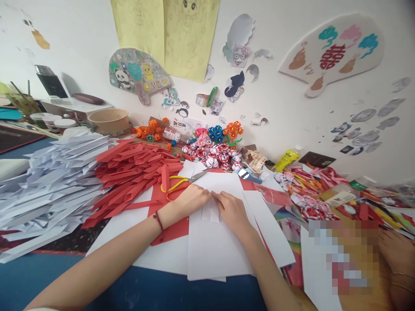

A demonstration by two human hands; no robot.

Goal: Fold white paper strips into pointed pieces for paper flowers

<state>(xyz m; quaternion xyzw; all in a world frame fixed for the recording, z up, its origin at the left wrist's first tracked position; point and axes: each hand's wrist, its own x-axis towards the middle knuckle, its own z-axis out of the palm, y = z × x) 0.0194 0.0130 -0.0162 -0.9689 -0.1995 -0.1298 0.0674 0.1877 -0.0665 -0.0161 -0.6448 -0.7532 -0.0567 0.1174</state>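
My left hand (pixel 195 199), with a dark red cord at its wrist, is closed with its fingertips at the top of a small folded white paper (pixel 211 212). My right hand (pixel 231 211) pinches at the same paper's top edge, its fingertips close to the left ones. Beneath both hands lie large white sheets (pixel 214 255), partly over red paper (pixel 177 231). Scissors with yellow handles (pixel 177 185) lie just beyond my left hand, blades pointing right.
White folded strips (pixel 61 185) and red folded strips (pixel 136 172) are heaped at left. Paper flowers (pixel 220 153) stand behind the hands. A blue-handled tool (pixel 249 176), a yellow bottle (pixel 287 159) and colored scraps lie at right. Another person's arm (pixel 397 255) shows at the right edge.
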